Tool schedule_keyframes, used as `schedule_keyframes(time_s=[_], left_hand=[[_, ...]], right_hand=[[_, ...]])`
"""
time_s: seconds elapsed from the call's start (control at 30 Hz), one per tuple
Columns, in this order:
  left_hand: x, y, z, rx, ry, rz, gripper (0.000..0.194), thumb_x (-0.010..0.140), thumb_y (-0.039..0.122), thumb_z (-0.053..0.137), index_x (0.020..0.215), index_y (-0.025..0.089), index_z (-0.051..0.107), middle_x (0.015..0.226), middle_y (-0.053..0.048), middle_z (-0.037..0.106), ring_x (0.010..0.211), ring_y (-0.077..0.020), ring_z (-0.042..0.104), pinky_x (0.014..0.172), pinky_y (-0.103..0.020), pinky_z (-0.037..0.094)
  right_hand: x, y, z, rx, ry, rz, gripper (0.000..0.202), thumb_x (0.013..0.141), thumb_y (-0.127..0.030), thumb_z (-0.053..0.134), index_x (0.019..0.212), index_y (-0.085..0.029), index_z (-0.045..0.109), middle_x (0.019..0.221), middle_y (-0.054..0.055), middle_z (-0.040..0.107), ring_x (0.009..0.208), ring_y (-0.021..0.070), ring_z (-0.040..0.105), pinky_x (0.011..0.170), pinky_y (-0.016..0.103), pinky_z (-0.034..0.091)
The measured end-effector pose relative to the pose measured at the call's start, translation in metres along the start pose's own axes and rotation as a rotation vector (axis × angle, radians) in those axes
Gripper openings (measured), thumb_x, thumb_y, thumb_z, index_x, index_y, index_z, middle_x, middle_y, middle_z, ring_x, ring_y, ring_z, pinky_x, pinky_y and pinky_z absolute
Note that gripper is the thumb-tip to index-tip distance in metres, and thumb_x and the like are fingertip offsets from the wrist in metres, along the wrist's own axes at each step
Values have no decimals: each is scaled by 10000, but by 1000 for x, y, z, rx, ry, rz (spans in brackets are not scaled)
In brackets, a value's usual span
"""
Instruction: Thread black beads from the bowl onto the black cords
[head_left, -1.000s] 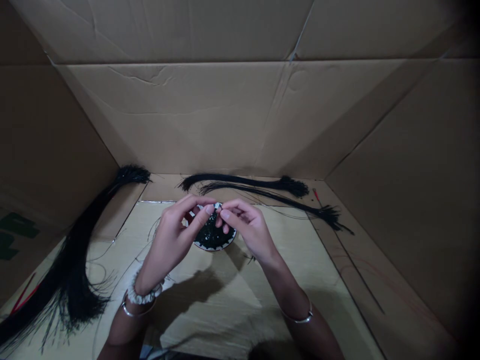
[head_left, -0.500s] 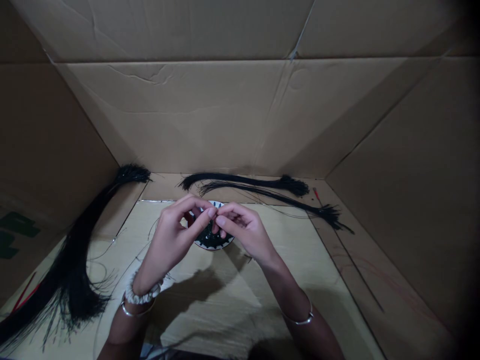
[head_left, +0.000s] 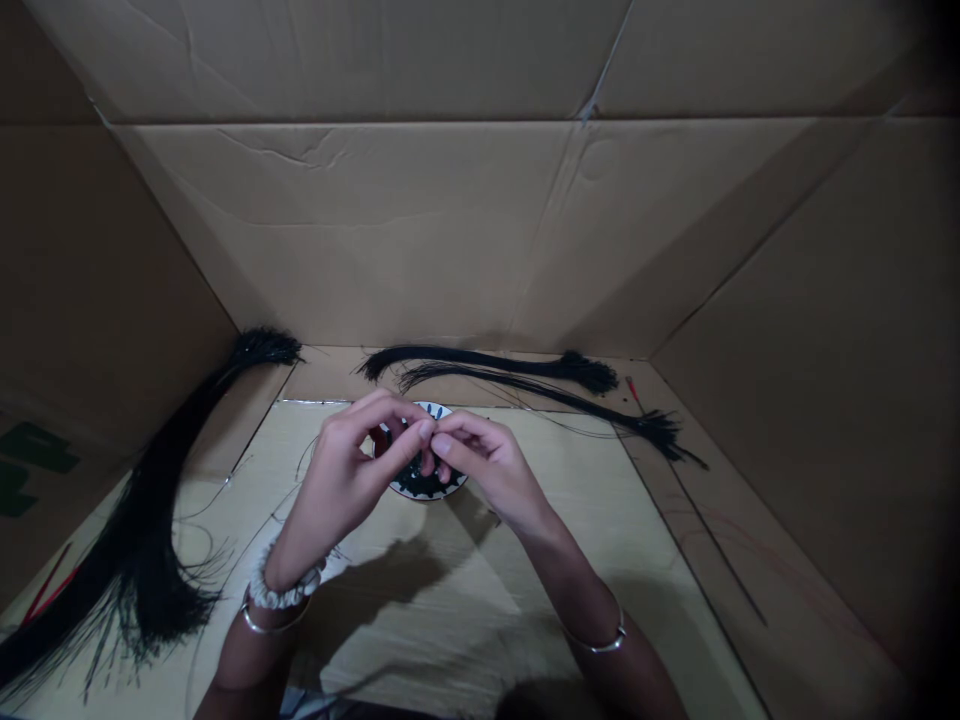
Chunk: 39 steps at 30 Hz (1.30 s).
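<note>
My left hand and my right hand meet over a small bowl, thumb and forefinger of each pinched together and the tips touching. Whatever lies between the fingertips is too small to make out. Below them stands the bowl, white with blue marks, partly hidden by my fingers. Small dark, shiny pieces fill it; their kind is unclear. A pale scrunchie and a thin bangle circle my left wrist, and another bangle is on my right forearm.
Two bundles of black strands lie along the back. A larger black bundle stretches down the left side. At the right lies a thin dark rod. Cardboard walls enclose the pale work surface at the back and both sides.
My fingers have shifted very slightly, with both pinches still together over the bowl. Nothing else has visibly moved.
</note>
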<state>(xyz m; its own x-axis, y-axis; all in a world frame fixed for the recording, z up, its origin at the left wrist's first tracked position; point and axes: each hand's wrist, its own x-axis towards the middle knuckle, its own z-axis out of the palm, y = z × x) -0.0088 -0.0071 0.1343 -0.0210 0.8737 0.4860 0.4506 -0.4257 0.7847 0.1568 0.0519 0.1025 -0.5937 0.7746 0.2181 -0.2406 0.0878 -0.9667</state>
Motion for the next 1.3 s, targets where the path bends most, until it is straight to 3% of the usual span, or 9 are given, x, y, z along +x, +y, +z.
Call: schedule_keyframes(time_s=[0.43,0.6,0.83,1.0,1.17,1.3], left_hand=[[2,4,-1,-1,23,-53,162,980,298,611,972,209,746,905,-34,700,820,-151,639,691,-285,483],[2,1,0,33,-43,-50,163,982,321,609,990,228,742,935,-31,700,857,-156,642,713,-286,491],[0,-3,1,130,-40,78,95,964,262,636,983,224,721,957,-27,691,802,-135,612,644,-254,468],[0,-6,3,246,-29,176,102,970,224,619,1010,202,710,986,-41,689,828,-136,620,702,-260,494],[2,-9,6,476,26,360,87,964,214,626,1005,181,696,947,-52,709,841,-162,648,728,-288,497],[3,-10,7,660,66,537,81,952,176,630,1010,185,686,898,-49,718,763,-163,622,656,-296,453]], right_hand=[[0,-2,0,-29,38,-19,195,875,-402,723,800,-225,695,697,-5,666,608,129,562,591,275,470],[1,1,-1,-63,47,-47,160,881,-391,716,835,-238,713,707,-4,675,629,136,586,593,277,485],[1,6,-4,-102,81,-44,189,890,-408,710,820,-233,710,716,-3,675,665,143,599,607,272,481],[0,7,-4,-117,106,-49,194,897,-418,703,833,-235,712,721,-3,672,664,144,579,602,270,458],[-2,2,-3,-191,161,-57,193,916,-392,668,828,-223,698,722,-4,670,632,140,561,607,274,450],[-5,-4,-2,-224,196,-64,194,928,-360,651,802,-219,691,726,2,670,645,143,561,611,273,443]])
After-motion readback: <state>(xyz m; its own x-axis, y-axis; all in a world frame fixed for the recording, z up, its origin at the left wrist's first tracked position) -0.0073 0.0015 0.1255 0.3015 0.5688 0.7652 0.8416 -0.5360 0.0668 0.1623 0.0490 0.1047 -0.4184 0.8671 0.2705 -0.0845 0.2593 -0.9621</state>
